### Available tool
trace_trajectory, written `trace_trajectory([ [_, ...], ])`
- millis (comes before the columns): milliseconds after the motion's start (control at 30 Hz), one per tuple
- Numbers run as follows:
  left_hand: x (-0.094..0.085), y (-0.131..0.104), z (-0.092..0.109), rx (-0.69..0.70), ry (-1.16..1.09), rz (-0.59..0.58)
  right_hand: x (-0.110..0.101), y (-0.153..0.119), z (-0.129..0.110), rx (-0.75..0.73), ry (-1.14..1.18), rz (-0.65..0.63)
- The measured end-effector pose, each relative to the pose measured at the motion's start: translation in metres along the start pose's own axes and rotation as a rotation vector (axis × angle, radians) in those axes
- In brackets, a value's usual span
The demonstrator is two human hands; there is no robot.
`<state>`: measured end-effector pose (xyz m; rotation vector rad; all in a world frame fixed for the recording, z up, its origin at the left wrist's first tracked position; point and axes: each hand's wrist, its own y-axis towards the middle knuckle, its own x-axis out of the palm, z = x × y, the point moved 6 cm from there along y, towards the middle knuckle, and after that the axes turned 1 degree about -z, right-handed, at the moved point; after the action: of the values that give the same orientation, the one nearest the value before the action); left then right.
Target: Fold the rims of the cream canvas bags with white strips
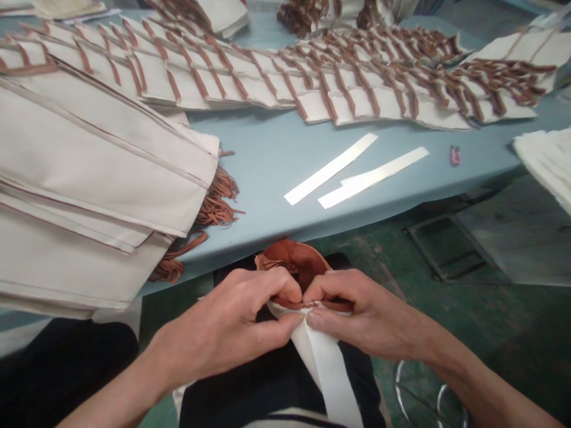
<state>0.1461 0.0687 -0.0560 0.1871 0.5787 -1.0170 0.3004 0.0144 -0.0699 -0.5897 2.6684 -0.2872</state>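
Above my lap, my left hand point(232, 315) and my right hand point(363, 309) meet thumb to thumb. Both pinch the edge of a brown-trimmed cloth piece point(307, 258), whose rust-brown side bulges up behind the fingers. A white strip point(334, 368) hangs from just under my thumbs down over my dark clothing. Thumbs and curled fingers cover most of the pinched edge, so whether the strip is joined to the cloth there I cannot tell.
A blue-covered table point(259, 148) stands in front, bearing two loose white strips point(332, 169) point(375, 177) and a small pink clip point(455, 155). Cream cloth pieces point(89, 172) with brown cords point(218, 196) are stacked at left. Overlapping brown-edged pieces point(263, 77) line the back.
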Motion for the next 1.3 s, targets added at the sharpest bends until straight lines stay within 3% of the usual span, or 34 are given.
trace_trajectory([
  [200, 0.001, 0.005, 0.016, 0.231, 0.026, 0.031, 0.001, -0.002, 0.005, 0.090, 0.237, -0.042],
  [533, 0.007, 0.012, 0.031, 0.411, 0.306, -0.003, 0.000, -0.009, 0.014, 0.134, 0.303, -0.025],
  [667, 0.012, 0.016, 0.033, 0.392, 0.357, 0.074, -0.002, -0.010, 0.017, 0.127, 0.292, -0.009],
  [867, 0.009, 0.021, 0.026, 0.304, 0.263, 0.247, -0.007, -0.008, 0.015, 0.101, 0.072, 0.061],
  [1067, 0.010, 0.024, 0.011, 0.101, -0.061, 0.131, -0.006, -0.004, 0.012, 0.147, 0.068, 0.070],
  [1167, 0.010, 0.023, 0.012, 0.081, -0.084, 0.125, -0.001, -0.004, 0.014, 0.204, 0.170, 0.047],
  [1300, 0.010, 0.021, 0.010, 0.077, -0.094, 0.125, 0.002, -0.003, 0.013, 0.226, 0.109, 0.090],
])
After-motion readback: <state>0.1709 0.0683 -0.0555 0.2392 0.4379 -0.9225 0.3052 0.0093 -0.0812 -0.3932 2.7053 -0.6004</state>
